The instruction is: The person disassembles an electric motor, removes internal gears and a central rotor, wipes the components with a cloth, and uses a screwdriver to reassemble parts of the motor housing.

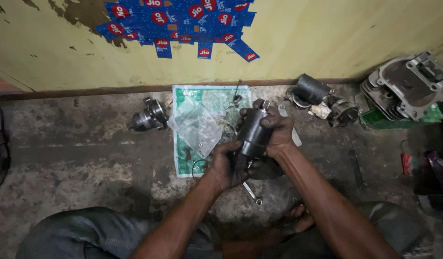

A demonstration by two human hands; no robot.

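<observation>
Dark metal cylinder (254, 132), motor housing perhaps, held tilted above green-white sheet.

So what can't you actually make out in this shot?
- Head view: lower end of the dark metal cylinder, wrapped by the left hand.
- Its right side, covered by the right hand.
- Small parts on the green sheet: too small.
- Engine part, cut by the right edge.

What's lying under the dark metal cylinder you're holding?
Under the cylinder, a green-and-white sheet with a clear plastic bag lies on the floor; a wrench pokes out. Both hands cover the rest.
</observation>
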